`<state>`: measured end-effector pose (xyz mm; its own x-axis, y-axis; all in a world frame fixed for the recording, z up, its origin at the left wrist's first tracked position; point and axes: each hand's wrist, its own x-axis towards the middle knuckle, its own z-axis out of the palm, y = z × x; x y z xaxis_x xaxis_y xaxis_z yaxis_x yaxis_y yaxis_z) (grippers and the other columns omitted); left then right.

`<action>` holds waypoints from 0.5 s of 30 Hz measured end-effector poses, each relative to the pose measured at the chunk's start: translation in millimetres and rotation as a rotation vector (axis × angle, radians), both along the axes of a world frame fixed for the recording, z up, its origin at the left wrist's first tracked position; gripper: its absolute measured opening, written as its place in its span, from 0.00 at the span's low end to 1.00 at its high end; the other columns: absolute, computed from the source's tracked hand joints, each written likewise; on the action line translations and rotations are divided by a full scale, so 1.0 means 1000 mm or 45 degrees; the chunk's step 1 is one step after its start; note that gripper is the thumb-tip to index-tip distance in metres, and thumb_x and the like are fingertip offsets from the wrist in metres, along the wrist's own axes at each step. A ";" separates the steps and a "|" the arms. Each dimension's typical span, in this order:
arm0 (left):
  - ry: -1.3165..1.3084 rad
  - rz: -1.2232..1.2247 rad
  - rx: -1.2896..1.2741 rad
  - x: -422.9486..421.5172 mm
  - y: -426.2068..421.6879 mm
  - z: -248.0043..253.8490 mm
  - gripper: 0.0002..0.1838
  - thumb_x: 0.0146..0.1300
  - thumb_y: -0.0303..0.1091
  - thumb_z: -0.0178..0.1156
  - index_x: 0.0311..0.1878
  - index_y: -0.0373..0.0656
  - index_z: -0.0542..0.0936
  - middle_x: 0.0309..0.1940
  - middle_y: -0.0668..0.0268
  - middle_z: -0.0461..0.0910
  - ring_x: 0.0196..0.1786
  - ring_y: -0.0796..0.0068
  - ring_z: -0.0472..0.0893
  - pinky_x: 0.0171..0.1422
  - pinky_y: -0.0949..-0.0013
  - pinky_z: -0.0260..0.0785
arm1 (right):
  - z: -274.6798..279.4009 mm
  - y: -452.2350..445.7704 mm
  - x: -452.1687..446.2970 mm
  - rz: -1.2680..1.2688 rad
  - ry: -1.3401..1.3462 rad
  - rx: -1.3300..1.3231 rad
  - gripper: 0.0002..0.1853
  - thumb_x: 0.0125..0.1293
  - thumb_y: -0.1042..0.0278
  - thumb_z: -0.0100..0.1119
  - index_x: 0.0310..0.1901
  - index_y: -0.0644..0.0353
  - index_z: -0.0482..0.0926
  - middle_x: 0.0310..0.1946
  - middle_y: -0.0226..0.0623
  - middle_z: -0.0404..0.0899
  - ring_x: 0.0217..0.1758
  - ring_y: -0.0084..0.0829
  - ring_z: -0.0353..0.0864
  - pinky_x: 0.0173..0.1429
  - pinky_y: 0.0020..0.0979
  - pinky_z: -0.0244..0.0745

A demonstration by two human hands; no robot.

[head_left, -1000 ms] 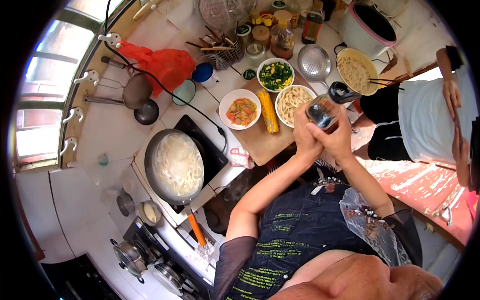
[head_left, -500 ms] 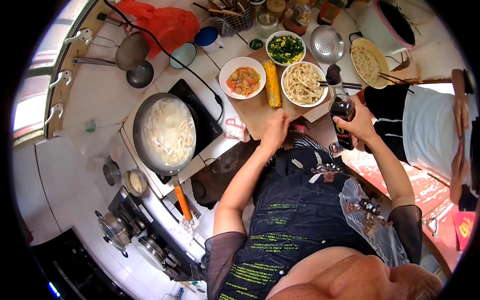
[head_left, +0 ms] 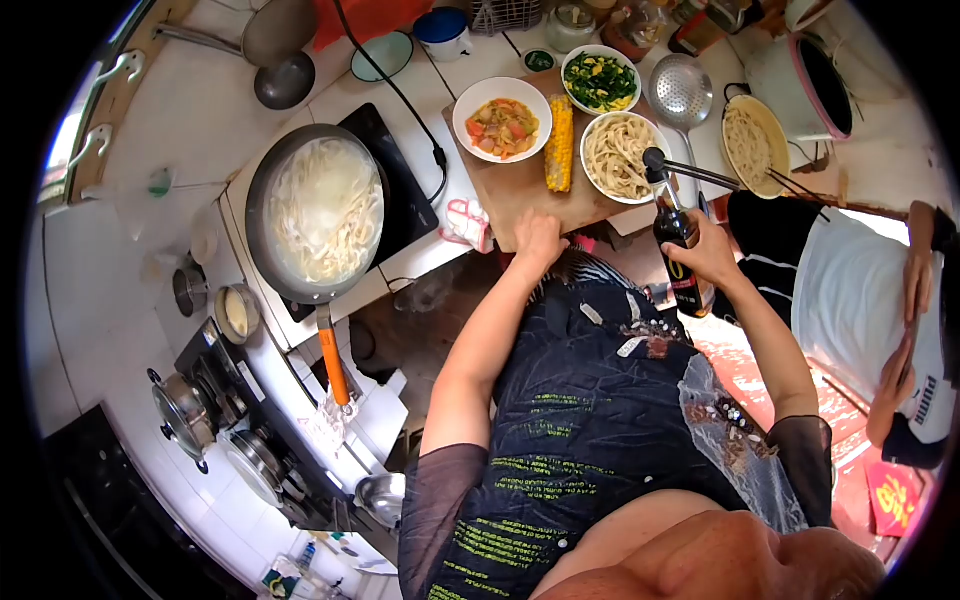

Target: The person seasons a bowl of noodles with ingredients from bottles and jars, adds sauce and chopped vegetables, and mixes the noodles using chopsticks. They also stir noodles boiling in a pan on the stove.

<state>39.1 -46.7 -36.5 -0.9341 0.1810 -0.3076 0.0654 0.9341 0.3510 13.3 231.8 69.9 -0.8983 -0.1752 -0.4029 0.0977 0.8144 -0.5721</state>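
Note:
My right hand (head_left: 712,250) is wrapped round a dark glass bottle (head_left: 683,245), its neck close to the bowl of noodles (head_left: 618,155). At the near edge of the wooden board (head_left: 508,195) rests my left hand (head_left: 540,238), fingers curled down; what they hold, if anything, is hidden. On the board stand a bowl of tomato dish (head_left: 503,120), a corn cob (head_left: 559,150) and a bowl of greens with egg (head_left: 601,80). Chopsticks (head_left: 705,175) reach from the noodle bowl past the bottle neck.
A pan of noodles in pale liquid (head_left: 320,215) sits by the black cooktop (head_left: 395,180) at left. A slotted ladle (head_left: 681,92) and a yellow pot of noodles (head_left: 750,148) lie beyond the board. Another person in a white shirt (head_left: 855,290) stands at right.
The bottle, earlier held in both hands, is now in my right hand alone. My left hand has come down to the board's edge. The view has shifted, and chopsticks now show at the noodle bowl.

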 end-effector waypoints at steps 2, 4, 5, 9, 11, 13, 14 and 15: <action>-0.001 -0.012 -0.020 -0.001 0.001 -0.005 0.16 0.42 0.44 0.70 0.29 0.43 0.82 0.34 0.59 0.79 0.45 0.59 0.76 0.48 0.58 0.69 | 0.004 -0.001 -0.002 0.019 -0.003 0.035 0.33 0.39 0.48 0.68 0.41 0.68 0.73 0.32 0.50 0.79 0.37 0.45 0.80 0.45 0.36 0.73; -0.036 0.021 -0.013 -0.001 0.003 -0.009 0.15 0.42 0.44 0.70 0.30 0.44 0.83 0.35 0.60 0.80 0.48 0.59 0.75 0.51 0.58 0.68 | 0.006 -0.003 -0.004 0.038 -0.003 0.067 0.33 0.38 0.48 0.68 0.40 0.68 0.74 0.31 0.51 0.79 0.37 0.45 0.80 0.44 0.36 0.73; -0.065 0.040 -0.011 -0.001 0.003 -0.013 0.15 0.41 0.43 0.70 0.32 0.46 0.84 0.35 0.61 0.81 0.52 0.59 0.74 0.54 0.57 0.66 | 0.006 -0.003 -0.003 0.027 0.023 0.078 0.32 0.38 0.48 0.68 0.39 0.68 0.74 0.31 0.51 0.79 0.36 0.44 0.80 0.43 0.36 0.73; 0.022 0.034 -0.024 0.003 0.004 -0.025 0.14 0.42 0.43 0.69 0.31 0.46 0.84 0.35 0.61 0.81 0.51 0.59 0.75 0.53 0.58 0.66 | 0.000 -0.002 -0.003 0.009 0.049 0.083 0.32 0.38 0.47 0.68 0.38 0.68 0.74 0.30 0.51 0.78 0.35 0.44 0.80 0.43 0.35 0.73; 0.070 0.036 -0.019 0.003 0.004 -0.027 0.14 0.42 0.43 0.68 0.30 0.46 0.84 0.34 0.60 0.81 0.50 0.58 0.76 0.53 0.59 0.67 | 0.001 -0.002 -0.005 0.024 0.045 0.114 0.32 0.38 0.47 0.68 0.38 0.68 0.74 0.30 0.51 0.78 0.35 0.44 0.80 0.43 0.35 0.73; 0.078 0.034 -0.022 0.003 0.003 -0.025 0.14 0.42 0.42 0.69 0.30 0.45 0.83 0.34 0.61 0.80 0.48 0.58 0.76 0.51 0.58 0.68 | 0.000 -0.003 -0.005 0.036 0.042 0.143 0.33 0.38 0.47 0.67 0.38 0.68 0.74 0.30 0.51 0.78 0.35 0.44 0.80 0.43 0.36 0.73; 0.084 0.027 -0.026 0.003 0.003 -0.022 0.14 0.42 0.41 0.69 0.31 0.44 0.82 0.34 0.61 0.79 0.45 0.58 0.76 0.48 0.58 0.70 | 0.000 -0.003 -0.005 0.037 0.045 0.149 0.33 0.38 0.46 0.67 0.38 0.69 0.74 0.30 0.51 0.78 0.35 0.44 0.80 0.43 0.36 0.73; 0.083 0.030 -0.024 0.003 0.003 -0.020 0.14 0.42 0.41 0.69 0.31 0.44 0.82 0.34 0.61 0.79 0.45 0.58 0.76 0.48 0.58 0.70 | 0.000 -0.003 -0.005 0.038 0.049 0.154 0.33 0.38 0.46 0.67 0.38 0.69 0.74 0.30 0.51 0.79 0.36 0.45 0.80 0.43 0.36 0.73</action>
